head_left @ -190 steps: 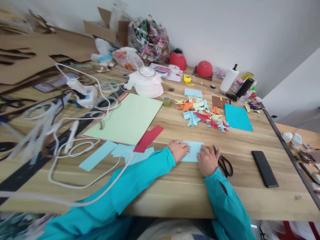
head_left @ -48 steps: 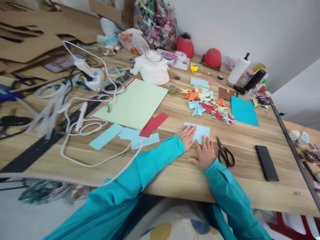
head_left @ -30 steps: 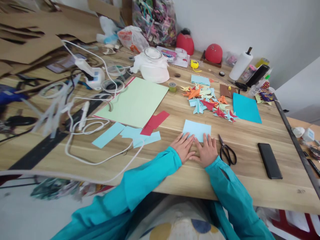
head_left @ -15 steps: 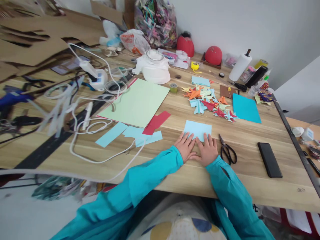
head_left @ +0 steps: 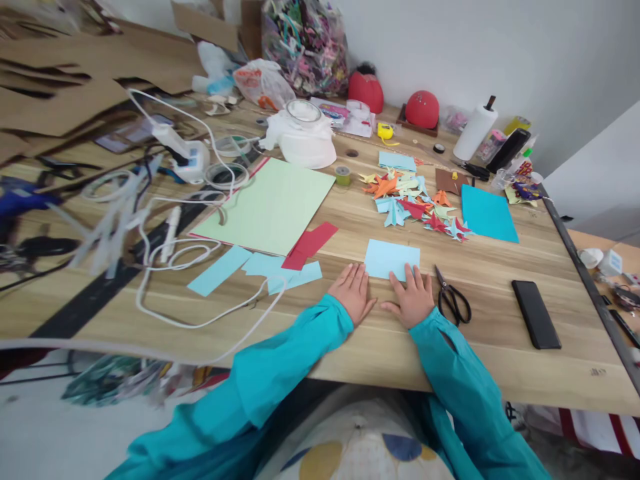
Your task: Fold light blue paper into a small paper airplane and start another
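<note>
A light blue rectangle of paper point(head_left: 392, 257) lies flat on the wooden table point(head_left: 370, 353) in front of me. My right hand point(head_left: 412, 297) rests with spread fingers, its fingertips on the paper's lower right edge. Just left of the paper, my left hand point(head_left: 353, 292) lies flat with fingers stretched out, by the paper's lower left corner. Neither hand grips anything. Black-handled scissors point(head_left: 453, 299) lie right beside my right hand. Blue paper strips point(head_left: 220, 270) and red paper offcuts point(head_left: 311, 245) lie to the left of my left hand.
Folded paper figures point(head_left: 395, 212) are heaped beyond the paper, near a turquoise paper stack point(head_left: 489, 213). Large pale green sheets point(head_left: 280, 203) lie left of centre. A black phone point(head_left: 536, 315) is at right. White cables point(head_left: 200, 325) and a glue gun point(head_left: 23, 200) occupy the left side.
My left hand has slid left off the light blue paper, and the two hands have parted. My right hand stays at the paper's lower right edge. The view has shifted slightly.
</note>
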The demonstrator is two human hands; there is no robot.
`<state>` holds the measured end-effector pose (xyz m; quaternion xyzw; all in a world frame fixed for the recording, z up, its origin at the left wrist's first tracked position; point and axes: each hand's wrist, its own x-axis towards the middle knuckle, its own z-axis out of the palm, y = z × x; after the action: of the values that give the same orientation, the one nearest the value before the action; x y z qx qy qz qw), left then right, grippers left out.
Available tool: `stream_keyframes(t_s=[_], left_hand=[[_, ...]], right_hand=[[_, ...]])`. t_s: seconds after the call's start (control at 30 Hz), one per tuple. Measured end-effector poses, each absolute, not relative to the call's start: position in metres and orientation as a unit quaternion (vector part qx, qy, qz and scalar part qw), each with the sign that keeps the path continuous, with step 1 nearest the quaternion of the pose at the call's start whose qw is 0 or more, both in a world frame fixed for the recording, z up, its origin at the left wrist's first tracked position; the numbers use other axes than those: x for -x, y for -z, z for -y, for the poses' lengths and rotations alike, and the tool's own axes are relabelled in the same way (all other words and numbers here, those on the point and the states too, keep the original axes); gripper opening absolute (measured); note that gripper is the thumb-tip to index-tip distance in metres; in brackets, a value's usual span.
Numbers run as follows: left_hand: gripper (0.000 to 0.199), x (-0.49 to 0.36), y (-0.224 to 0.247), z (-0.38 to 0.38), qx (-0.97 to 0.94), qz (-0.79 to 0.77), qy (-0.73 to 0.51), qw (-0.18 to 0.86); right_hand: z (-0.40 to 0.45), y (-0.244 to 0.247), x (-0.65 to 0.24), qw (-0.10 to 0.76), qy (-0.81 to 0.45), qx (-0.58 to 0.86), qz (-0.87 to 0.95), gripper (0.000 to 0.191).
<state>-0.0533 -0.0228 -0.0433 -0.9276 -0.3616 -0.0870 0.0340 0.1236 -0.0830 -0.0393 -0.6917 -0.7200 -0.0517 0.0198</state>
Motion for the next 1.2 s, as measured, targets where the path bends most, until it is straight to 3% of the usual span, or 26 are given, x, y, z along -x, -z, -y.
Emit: stream_keyframes(t_s=[0.2,0.47,1.0,1.2], left_hand=[[0.073,0.056,0.044,0.018,0.913,0.392,0.105,0.046],[0.054,0.044,0.065,0.013,0.953,0.26,0.157,-0.012],[0.047,0.038,0.071,0.011,0.948,0.277,0.152,0.018],[0.035,0.036,0.08,-0.001,0.951,0.274,0.141,0.027]], right_hand=[[0.082,0.041,-0.124,0.028,0.063,0.689,0.721,0.066],[0.083,0.046,-0.115,0.083,0.093,0.688,0.715,0.057],[0.113,0.037,-0.142,0.114,0.149,0.733,0.654,0.04],[0.111,0.038,-0.145,0.128,0.161,0.757,0.621,0.033]])
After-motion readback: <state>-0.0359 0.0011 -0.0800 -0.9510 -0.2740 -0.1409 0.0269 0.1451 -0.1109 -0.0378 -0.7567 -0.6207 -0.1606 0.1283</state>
